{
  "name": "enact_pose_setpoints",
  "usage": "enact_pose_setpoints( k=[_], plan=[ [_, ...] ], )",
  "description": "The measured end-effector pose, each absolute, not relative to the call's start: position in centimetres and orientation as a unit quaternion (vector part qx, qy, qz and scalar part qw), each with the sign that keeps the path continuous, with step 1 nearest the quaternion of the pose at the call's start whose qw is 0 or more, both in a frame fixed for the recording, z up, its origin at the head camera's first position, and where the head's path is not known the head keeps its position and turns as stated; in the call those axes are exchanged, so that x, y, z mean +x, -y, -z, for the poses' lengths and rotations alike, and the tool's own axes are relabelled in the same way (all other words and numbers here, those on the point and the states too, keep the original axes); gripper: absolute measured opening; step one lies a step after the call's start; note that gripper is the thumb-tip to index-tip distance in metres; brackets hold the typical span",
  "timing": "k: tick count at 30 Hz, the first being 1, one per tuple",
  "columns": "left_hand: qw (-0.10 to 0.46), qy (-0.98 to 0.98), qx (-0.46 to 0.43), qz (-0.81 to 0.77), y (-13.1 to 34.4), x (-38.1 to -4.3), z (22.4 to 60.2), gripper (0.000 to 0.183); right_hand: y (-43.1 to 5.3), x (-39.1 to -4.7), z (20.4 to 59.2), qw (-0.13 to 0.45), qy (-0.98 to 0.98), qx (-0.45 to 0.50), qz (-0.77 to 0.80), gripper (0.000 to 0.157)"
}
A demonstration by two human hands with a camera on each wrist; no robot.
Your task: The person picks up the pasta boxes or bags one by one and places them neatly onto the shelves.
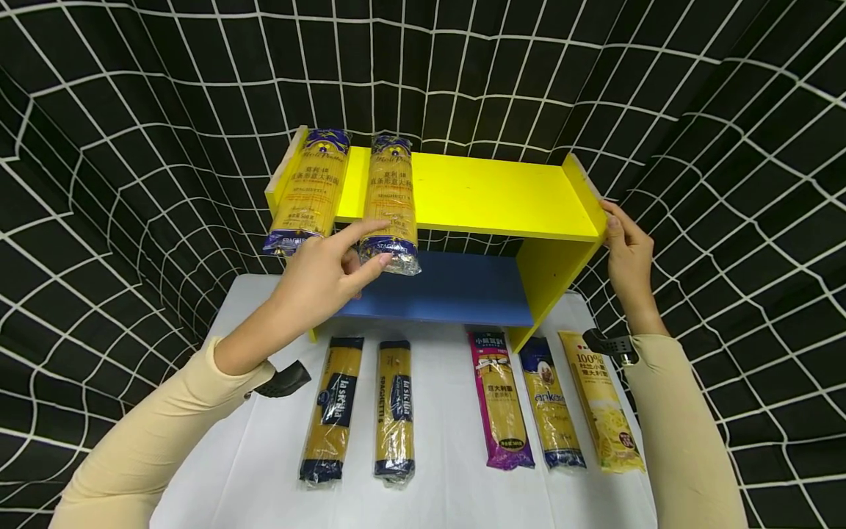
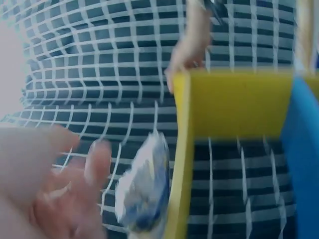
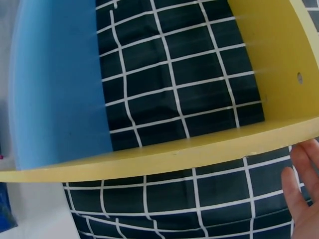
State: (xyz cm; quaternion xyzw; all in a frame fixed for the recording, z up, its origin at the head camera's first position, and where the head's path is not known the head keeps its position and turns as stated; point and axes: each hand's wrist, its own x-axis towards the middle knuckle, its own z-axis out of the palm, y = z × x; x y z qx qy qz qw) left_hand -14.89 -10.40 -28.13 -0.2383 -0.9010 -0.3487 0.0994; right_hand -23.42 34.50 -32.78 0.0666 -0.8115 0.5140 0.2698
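At the left edge of the yellow upper board [image 1: 489,192] of a shelf unit lies the first spaghetti pack [image 1: 312,184], just beside the side panel, with its near end past the board's front edge. The left hand [image 1: 316,273] is in front, with forefinger and thumb apart; in the head view they lie over the near end of the second spaghetti pack [image 1: 390,184], but the left wrist view shows a gap, so they do not hold it. This second pack lies to the right of the first, well apart from the right panel, and its end also passes the front edge.

Below, on the left half of the white worktop [image 1: 444,419], are two dark-labelled packs [image 1: 335,400], side by side and apart. On the right half come a pink-purple pasta pack [image 1: 504,404], a blue-ended pack [image 1: 554,411] and, nearest to the right edge, a yellow pack [image 1: 601,400].

The right hand [image 1: 630,253] touches the outside of the right side panel [image 1: 584,198] near its top, with the fingers slightly bent and holding no pack.
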Motion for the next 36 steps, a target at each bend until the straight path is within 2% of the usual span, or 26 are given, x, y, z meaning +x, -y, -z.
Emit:
enact_pose_setpoints(
  k=[5, 8, 17, 36],
  plan=[
    [-0.078, 0.802, -0.293, 0.514, 10.1, -13.8, 28.6, 0.036, -34.4, -23.3, 32.8, 0.269, 0.815, 0.066, -0.509, 0.038],
    [-0.124, 0.789, -0.295, 0.525, 9.8, -13.8, 29.4, 0.036, -34.3, -23.2, 32.8, 0.270, 0.818, 0.068, -0.504, 0.038],
    [-0.133, 0.760, -0.261, 0.581, 9.8, -14.8, 30.7, 0.043, -34.5, -23.4, 33.0, 0.268, 0.812, 0.077, -0.512, 0.038],
    [-0.103, 0.775, -0.247, 0.572, 9.9, -16.3, 30.9, 0.031, -34.5, -23.2, 32.9, 0.275, 0.817, 0.068, -0.502, 0.037]
  ],
)
